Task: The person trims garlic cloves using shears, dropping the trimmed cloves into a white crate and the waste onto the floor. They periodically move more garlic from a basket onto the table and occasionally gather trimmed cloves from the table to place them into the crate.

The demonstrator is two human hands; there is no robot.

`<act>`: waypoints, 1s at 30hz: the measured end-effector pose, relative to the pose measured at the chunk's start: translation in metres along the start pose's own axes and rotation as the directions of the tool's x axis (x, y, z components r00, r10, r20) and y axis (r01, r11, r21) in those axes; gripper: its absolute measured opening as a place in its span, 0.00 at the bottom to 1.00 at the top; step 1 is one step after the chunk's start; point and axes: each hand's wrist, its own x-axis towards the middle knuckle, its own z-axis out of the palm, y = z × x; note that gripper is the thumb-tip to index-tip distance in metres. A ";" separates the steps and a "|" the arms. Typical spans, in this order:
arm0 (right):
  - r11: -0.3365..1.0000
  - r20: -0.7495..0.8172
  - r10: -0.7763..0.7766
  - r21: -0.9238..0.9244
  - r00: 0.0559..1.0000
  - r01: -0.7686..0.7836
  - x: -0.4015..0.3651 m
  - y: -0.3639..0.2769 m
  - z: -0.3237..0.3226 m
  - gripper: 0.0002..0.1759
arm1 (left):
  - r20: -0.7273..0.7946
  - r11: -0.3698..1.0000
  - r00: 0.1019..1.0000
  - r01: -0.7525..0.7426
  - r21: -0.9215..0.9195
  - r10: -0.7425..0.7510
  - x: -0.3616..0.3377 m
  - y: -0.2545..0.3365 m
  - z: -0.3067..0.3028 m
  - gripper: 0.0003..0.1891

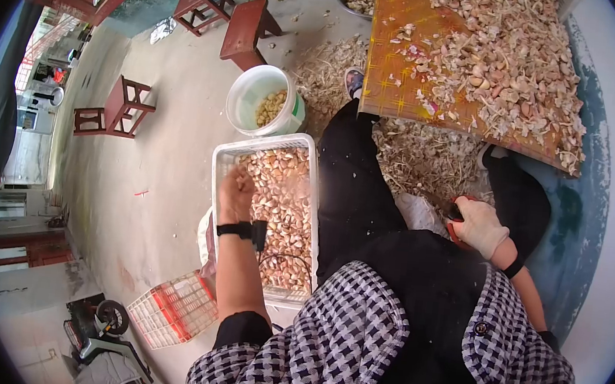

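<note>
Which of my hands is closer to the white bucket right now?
Left. The left hand is in the crate beside the bucket; the right hand, gripping a red object, is by the right leg.

a single fisheye camera is sitting on the person's head, facing forward and steeply down. the checked sleeves (339, 328) and dark lap (366, 198) are filling the 6 o'clock edge at very close range. the white crate (226, 156) is lying near, at 9 o'clock of the lap. the desk (396, 45) is stretching farther off at 1 o'clock. the floor (164, 141) is curving away towards 10 o'clock, with dark corners ringing the round view.
</note>
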 end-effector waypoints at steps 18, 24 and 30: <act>0.898 -0.082 0.125 0.433 0.989 -0.077 -0.027 0.061 -0.005 0.28 | 0.459 0.232 0.885 -0.463 0.855 0.072 0.086 -0.185 0.496 0.14; 0.899 -0.340 0.175 0.438 0.924 -0.009 -0.046 0.079 -0.010 0.24 | 0.627 -0.203 0.779 -0.617 0.761 -0.016 0.115 -0.231 0.542 0.18; 0.859 -0.428 0.308 0.509 0.850 -0.055 -0.045 0.097 -0.031 0.23 | 0.797 -0.418 0.604 -0.724 0.549 -0.002 0.121 -0.235 0.520 0.15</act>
